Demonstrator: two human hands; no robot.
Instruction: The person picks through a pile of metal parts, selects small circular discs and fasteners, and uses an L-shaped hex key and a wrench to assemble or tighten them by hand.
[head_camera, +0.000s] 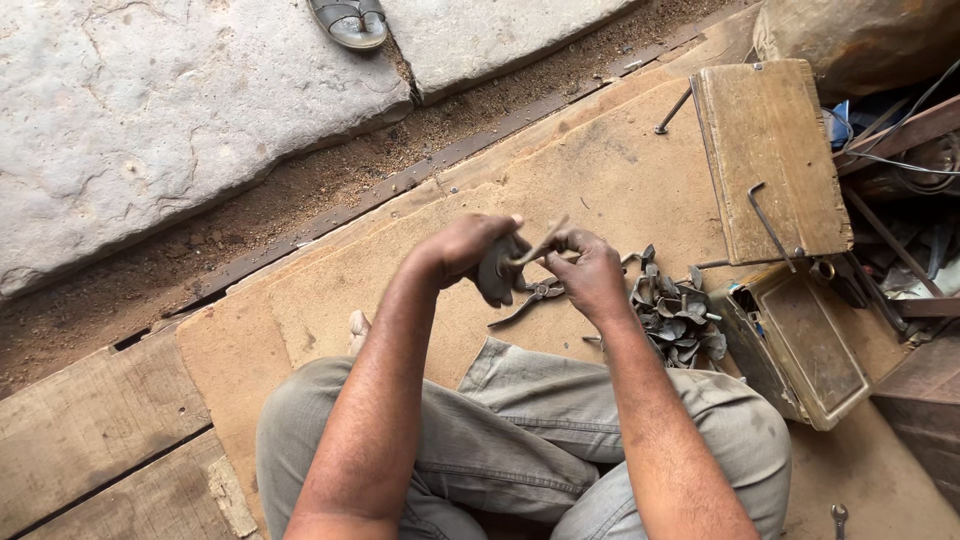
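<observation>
Left hand (462, 247) is closed round a small dark metal piece (497, 270), gripping it from the side with the thumb laid over the top, and holding it up in the air above the board (330, 300) in front of the crossed legs. Right hand (590, 272) is pinched shut on a thin pale rod (537, 248), whose tip slants up and left to meet the top of the piece; whether it has entered a hole or only rests against the metal cannot be told. Pliers (530, 300) lie on the board just under the hands, touching neither. Near the right wrist, toward the board's right edge, sits a heap (678, 318) of similar dark metal scraps, and beyond it an open metal tin (805, 350) and a wooden box (770, 150) with a bent wire (768, 222) lying on it. A sandal (348, 20) rests on the stone slab at the far edge. By the look of it, the step in hand is working the rod into or against the held piece, the two hands bracing each other. The next move seems to call for a steady left grip and fine aim from the right fingers, since the rod is slim and the piece small.
</observation>
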